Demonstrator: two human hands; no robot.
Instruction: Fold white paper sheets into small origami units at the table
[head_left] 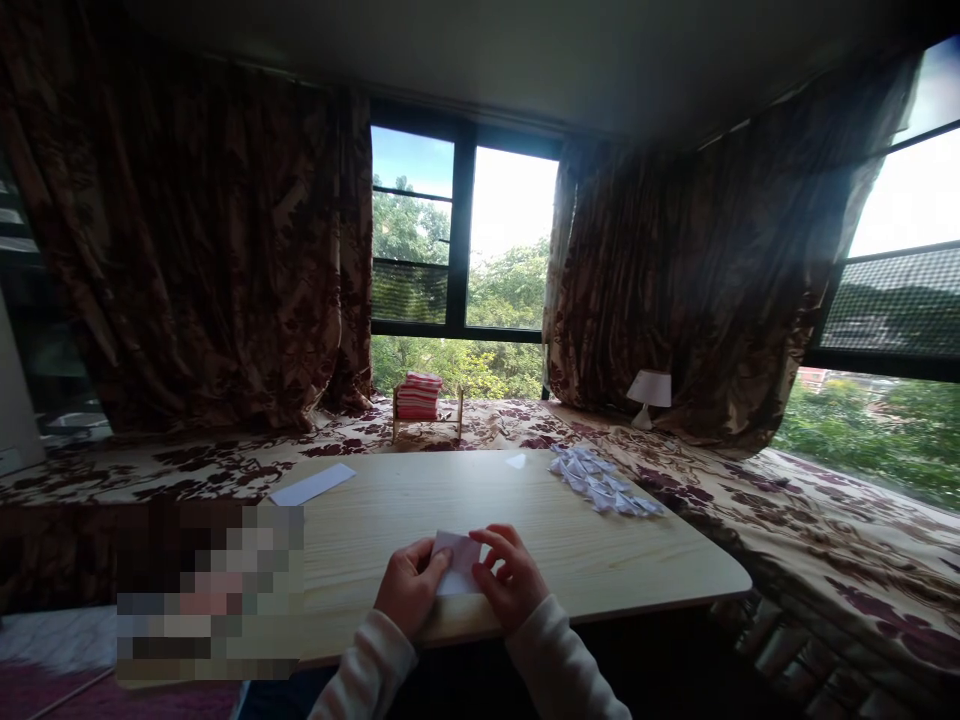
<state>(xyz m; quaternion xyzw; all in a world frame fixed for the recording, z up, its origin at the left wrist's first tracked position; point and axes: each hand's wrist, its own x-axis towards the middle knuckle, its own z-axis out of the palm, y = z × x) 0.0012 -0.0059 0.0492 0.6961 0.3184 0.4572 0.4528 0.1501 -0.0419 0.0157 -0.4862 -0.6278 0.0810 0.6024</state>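
Observation:
A small piece of white paper [459, 560] is held up just above the near edge of the table. On its left side my left hand [411, 582] grips it, thumb across the front face. The fingers of my right hand [511, 572] are curled at the paper's right edge, thumb and fingertips close to it. At the table's far right lies a pile of folded white paper pieces [600, 480]. One single folded piece [517, 460] rests apart near the back edge, and a strip of white paper [313, 485] lies at the far left.
The pale wood table [390, 510] has a rounded right corner. Behind it, a floral-covered ledge [510, 428] carries a small rack with folded red-and-white striped cloths [418, 396] and a white lamp [649, 392]. A blurred-out patch [217, 600] hides the table's left end.

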